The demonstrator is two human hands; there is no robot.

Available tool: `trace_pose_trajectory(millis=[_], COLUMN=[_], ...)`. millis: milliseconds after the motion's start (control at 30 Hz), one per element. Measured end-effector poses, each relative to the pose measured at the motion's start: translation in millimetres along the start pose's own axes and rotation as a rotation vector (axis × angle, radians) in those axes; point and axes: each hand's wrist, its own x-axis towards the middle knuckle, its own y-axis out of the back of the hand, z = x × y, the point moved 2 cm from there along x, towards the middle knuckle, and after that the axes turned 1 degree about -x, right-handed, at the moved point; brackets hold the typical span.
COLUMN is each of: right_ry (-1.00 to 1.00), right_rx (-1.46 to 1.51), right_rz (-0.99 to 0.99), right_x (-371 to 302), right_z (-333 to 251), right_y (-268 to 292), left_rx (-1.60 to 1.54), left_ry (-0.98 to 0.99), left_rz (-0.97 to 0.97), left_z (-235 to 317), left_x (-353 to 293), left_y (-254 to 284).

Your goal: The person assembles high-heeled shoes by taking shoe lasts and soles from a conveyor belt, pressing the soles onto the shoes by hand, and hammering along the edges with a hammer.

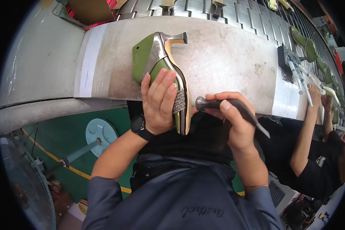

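A heeled sandal in metallic pewter, with a glittering strap across its front, is fitted on a green shoe last. It lies on its side at the bench's near edge, heel pointing away from me and sole facing right. My left hand is wrapped over the last and the strap, holding the shoe. In my right hand is a cobbler's hammer, with a round metal face and a dark tapered peen. The hammer's face is just right of the sole, apparently apart from it. My fingers hide its handle.
A slatted metal conveyor runs behind the metal bench. At right are a black block, several syringe-like tubes, green lasts and a co-worker's arm. A fan and a blue round stool stand left.
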Motion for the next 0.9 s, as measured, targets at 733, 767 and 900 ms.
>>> trace_pose_trajectory(millis=[733, 767, 900], right_ry=[-0.049, -0.073, -0.004], right_rx=[-0.398, -0.376, -0.484], right_rz=[-0.289, -0.296, -0.325], right_x=[91, 94, 75], right_z=[-69, -68, -74], right_y=[-47, -47, -50], left_rx=[-0.058, -0.061, -0.07], left_ry=[0.103, 0.108, 0.131], left_rz=[0.076, 0.082, 0.075], left_z=[1, 2, 0], left_x=[2, 2, 0], left_y=[-1, -2, 2])
